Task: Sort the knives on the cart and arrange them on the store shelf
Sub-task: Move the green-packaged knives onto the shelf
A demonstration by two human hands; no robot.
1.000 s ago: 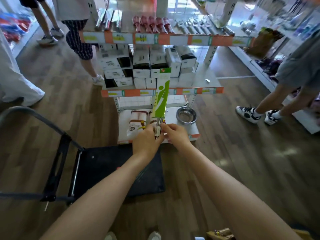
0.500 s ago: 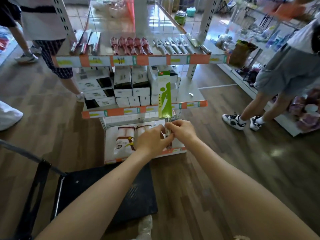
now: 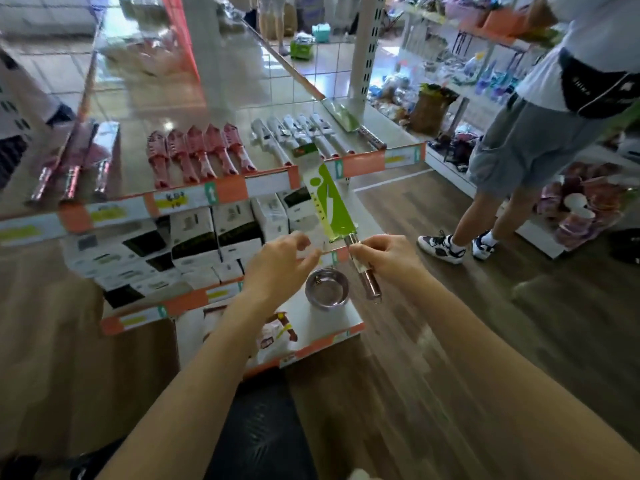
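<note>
One green-sleeved knife (image 3: pixel 330 202) (print unreadable) gripped by right hand (image 3: pixel 384 254); left hand (image 3: pixel 275 270) loose, empty.

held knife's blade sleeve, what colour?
Bright green with white markings, white toward the tip: sleeve on the knife. Head view.

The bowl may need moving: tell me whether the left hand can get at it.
Probably yes. The left hand is open and empty, and the bowl sits uncovered on the bottom shelf, with nothing between them.
</note>
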